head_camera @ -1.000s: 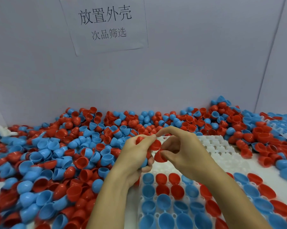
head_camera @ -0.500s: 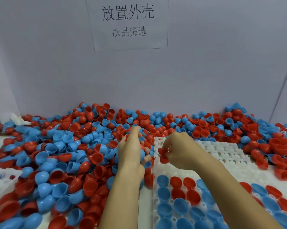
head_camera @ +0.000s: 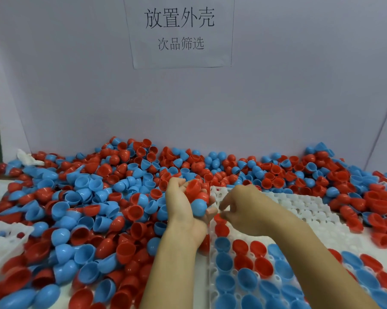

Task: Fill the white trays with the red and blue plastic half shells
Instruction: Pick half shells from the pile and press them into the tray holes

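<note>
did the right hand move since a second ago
Yes. The right hand has dropped from beside the left hand to the white tray.

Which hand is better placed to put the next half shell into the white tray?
Probably the right hand: it hovers over the white tray, fingers near the next empty cells. The left hand is beside the tray, cupping several shells, among them a blue shell.

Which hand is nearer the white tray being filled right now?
Right. The right hand is over the white tray, fingers down at its left edge by a red shell. The left hand sits just left of the tray, cupping red and blue shells.
</note>
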`<state>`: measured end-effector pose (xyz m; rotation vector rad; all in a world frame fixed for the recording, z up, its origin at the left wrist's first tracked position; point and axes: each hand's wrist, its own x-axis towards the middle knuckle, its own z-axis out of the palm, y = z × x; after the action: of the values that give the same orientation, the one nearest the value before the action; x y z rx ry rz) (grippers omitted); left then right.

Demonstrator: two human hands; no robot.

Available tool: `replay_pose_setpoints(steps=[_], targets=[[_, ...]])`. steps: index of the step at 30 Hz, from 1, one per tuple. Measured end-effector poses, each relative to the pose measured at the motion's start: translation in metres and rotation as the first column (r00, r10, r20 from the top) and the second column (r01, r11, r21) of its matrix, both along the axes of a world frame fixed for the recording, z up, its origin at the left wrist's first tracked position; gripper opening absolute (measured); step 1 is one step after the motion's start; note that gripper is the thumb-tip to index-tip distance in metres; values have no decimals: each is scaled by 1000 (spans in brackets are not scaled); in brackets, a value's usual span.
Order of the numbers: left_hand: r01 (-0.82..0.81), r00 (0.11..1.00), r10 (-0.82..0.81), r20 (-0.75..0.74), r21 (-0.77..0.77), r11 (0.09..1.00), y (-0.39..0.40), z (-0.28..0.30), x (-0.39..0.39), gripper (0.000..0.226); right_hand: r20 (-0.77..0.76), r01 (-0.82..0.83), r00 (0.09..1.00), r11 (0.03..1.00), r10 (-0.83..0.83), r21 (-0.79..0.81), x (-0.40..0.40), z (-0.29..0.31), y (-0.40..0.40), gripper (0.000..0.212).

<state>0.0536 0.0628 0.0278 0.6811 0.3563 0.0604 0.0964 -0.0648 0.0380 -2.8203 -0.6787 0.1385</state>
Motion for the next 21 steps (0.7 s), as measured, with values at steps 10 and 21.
replay_pose_setpoints(steps=[10,21], targets=[[27,998,-52,37,502,865,-28,-5,5,14,44,18,997,708,-68,706,-27,-7,-21,20],[167,963,-228,141,347,923,-41,3,0,20,-134,176,982,372,-136,911,-24,-10,-35,8]])
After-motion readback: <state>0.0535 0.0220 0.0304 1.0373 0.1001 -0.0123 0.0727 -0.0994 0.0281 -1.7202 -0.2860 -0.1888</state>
